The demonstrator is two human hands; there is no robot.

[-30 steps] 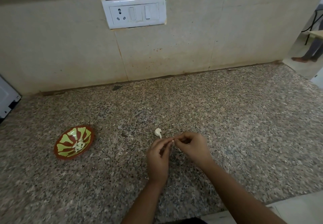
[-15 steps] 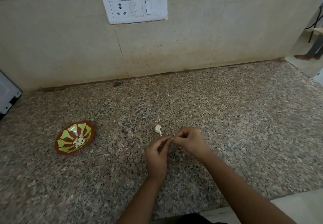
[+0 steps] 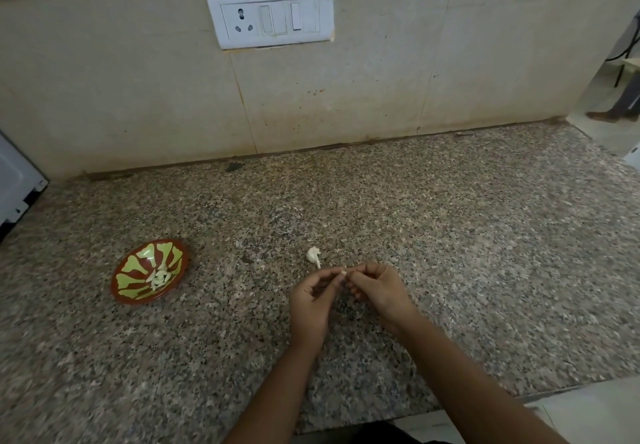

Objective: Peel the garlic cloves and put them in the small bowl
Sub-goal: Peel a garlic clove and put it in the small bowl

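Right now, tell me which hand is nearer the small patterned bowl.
Left. The left hand sits right of the bowl, with bare counter between them; the right hand is farther right, beyond the left. Both pinch one garlic clove.

The bench (image 3: 450, 235) is speckled granite with a dull polish. The small bowl (image 3: 128, 296) looks like glazed, glossy ceramic. The switch plate (image 3: 270, 15) is shiny white plastic; the wall tiles (image 3: 346, 97) look smooth and matt.

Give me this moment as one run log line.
step: peeling | left hand: pinches garlic clove | right hand: pinches garlic clove | small bowl: holds peeled cloves | garlic piece: on counter, beyond hands
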